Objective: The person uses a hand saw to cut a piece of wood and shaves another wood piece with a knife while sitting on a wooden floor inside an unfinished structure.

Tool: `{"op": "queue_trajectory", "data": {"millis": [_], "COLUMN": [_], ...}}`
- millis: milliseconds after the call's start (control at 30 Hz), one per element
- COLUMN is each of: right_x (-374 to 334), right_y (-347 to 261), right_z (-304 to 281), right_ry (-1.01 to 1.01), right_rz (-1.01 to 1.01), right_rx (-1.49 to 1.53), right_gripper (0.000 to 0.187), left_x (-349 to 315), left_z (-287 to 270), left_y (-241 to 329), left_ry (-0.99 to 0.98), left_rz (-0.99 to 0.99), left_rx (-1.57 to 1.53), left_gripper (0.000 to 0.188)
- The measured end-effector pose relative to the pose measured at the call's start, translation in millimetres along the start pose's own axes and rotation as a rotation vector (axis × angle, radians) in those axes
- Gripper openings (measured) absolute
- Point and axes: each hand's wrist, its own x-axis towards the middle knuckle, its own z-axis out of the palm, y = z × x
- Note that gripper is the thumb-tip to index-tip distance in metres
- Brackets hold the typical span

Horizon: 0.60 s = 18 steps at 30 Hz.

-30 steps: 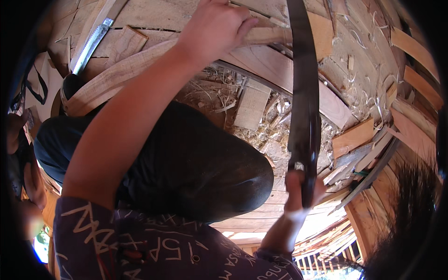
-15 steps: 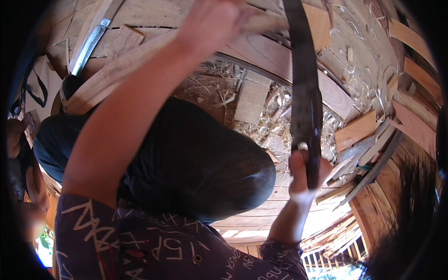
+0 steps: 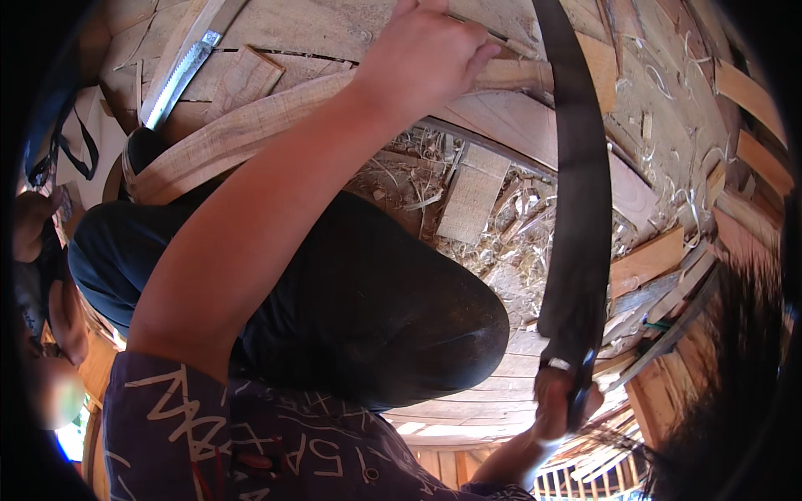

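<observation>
My right hand (image 3: 553,411) is closed around the handle of a long handsaw with a dark blade (image 3: 579,175). The blade stretches away from me, across the right end of a pale wooden board (image 3: 242,132). Over the board, near that end, lies my left hand (image 3: 430,63), gripping it just left of the blade. Some of its fingers are hidden behind the hand or cut off by the top edge. The board runs leftward past my bent knee (image 3: 434,309), and its left end is beside my foot.
A bright toothed saw blade (image 3: 180,79) lies at the upper left. Wood shavings and offcuts (image 3: 474,194) litter the floor beyond my knee. Loose boards (image 3: 647,260) are piled at the right. Part of another person (image 3: 63,317) shows at the left edge.
My right hand has drawn the saw back toward me, its handle now lower in view. My left hand stays on the board. The whole view has shifted slightly.
</observation>
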Motion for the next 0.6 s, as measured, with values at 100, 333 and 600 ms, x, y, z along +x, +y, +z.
{"op": "queue_trajectory", "data": {"millis": [100,333,600], "right_x": [37,17,12], "right_y": [-45,-40,-31], "right_z": [32,12,-2], "right_ry": [-0.184,-0.199,-0.203], "right_rz": [-0.021,-0.038,0.032], "right_rx": [0.271,0.162,0.121], "right_gripper": [0.021,0.023,0.004], "left_x": [-5,-13,-4], "left_z": [3,18,11], "left_y": [-8,10,4], "left_ry": [-0.021,-0.003,0.048], "left_rz": [-0.002,-0.001,0.045], "left_rx": [-0.042,-0.014,-0.067], "left_gripper": [0.021,0.023,0.024]}}
